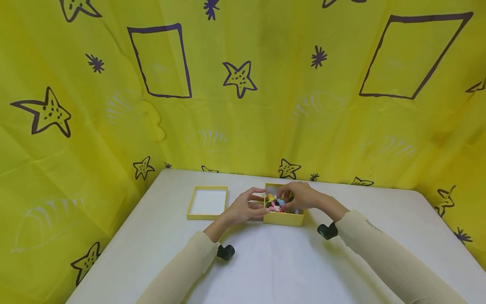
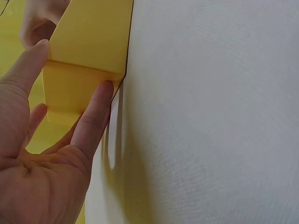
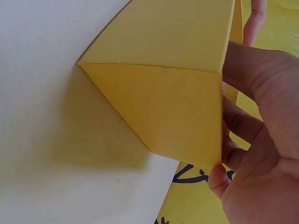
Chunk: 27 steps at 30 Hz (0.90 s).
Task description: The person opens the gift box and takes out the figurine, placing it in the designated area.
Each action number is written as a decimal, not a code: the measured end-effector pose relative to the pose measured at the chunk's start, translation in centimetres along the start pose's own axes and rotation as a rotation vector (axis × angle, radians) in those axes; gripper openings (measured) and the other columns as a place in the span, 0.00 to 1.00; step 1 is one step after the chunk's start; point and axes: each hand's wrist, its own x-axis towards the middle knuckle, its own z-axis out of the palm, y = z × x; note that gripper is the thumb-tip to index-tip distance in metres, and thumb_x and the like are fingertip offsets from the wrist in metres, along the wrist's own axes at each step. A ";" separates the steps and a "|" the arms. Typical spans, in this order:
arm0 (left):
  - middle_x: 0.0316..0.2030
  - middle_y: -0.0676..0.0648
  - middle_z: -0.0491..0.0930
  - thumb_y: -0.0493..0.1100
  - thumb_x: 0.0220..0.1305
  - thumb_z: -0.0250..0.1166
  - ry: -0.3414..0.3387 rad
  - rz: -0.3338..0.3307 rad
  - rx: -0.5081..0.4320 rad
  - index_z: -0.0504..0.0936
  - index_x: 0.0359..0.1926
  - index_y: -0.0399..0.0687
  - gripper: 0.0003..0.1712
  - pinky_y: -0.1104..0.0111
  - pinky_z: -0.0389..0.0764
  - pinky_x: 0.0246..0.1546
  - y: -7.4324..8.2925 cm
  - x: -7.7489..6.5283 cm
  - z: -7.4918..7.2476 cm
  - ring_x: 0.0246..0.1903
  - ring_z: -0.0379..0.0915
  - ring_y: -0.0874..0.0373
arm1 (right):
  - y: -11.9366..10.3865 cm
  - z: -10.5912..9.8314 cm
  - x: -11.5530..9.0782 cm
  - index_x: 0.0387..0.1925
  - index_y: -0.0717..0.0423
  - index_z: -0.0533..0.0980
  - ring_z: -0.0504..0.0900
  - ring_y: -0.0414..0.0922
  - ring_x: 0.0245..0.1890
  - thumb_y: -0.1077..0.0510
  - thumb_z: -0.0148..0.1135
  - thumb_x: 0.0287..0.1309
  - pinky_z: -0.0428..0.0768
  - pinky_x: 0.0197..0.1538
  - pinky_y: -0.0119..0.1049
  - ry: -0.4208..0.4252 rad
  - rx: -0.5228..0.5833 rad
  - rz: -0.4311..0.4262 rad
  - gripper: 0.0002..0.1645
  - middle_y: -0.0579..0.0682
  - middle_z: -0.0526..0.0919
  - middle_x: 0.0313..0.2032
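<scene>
A yellow open box (image 1: pixel 282 218) stands on the white table, with several small colourful items inside. Among them are a pink and white rabbit-like figure (image 1: pixel 274 207), an orange-yellow piece (image 1: pixel 271 197) and a light blue piece (image 1: pixel 281 202). My left hand (image 1: pixel 242 207) touches the box's left side, its fingers fairly straight along the wall in the left wrist view. Over the right rim, my right hand (image 1: pixel 300 196) reaches down into the box, fingertips among the items. The box wall hides those fingertips in the right wrist view, so I cannot tell whether they pinch a piece.
A shallow yellow-rimmed lid (image 1: pixel 207 217) with a white inside lies on the table (image 1: pixel 273 261), left of the box. Behind the table hangs a yellow curtain (image 1: pixel 265 118) with dark star drawings. Black wrist devices (image 1: pixel 327 231) sit below both sleeves.
</scene>
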 end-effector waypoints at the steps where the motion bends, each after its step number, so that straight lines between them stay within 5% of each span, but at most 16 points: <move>1: 0.61 0.37 0.75 0.42 0.64 0.74 0.001 0.002 0.001 0.68 0.73 0.49 0.39 0.59 0.86 0.50 0.0 0.0 0.0 0.54 0.80 0.46 | 0.0 0.0 0.0 0.45 0.51 0.83 0.77 0.41 0.32 0.57 0.77 0.57 0.74 0.42 0.41 0.001 0.012 0.000 0.15 0.41 0.81 0.31; 5: 0.61 0.37 0.76 0.43 0.65 0.74 0.001 0.003 -0.001 0.68 0.73 0.49 0.39 0.59 0.86 0.51 0.0 0.0 0.0 0.54 0.80 0.46 | 0.0 -0.4 -0.1 0.46 0.55 0.83 0.78 0.43 0.32 0.60 0.76 0.57 0.79 0.34 0.35 0.009 0.050 -0.005 0.15 0.43 0.81 0.31; 27: 0.62 0.37 0.75 0.44 0.64 0.75 0.003 -0.005 -0.006 0.68 0.73 0.49 0.40 0.58 0.86 0.52 -0.2 0.1 -0.1 0.55 0.79 0.45 | 0.1 -2.9 -1.3 0.50 0.60 0.80 0.79 0.46 0.35 0.61 0.76 0.58 0.81 0.38 0.38 0.076 0.146 -0.013 0.20 0.47 0.84 0.35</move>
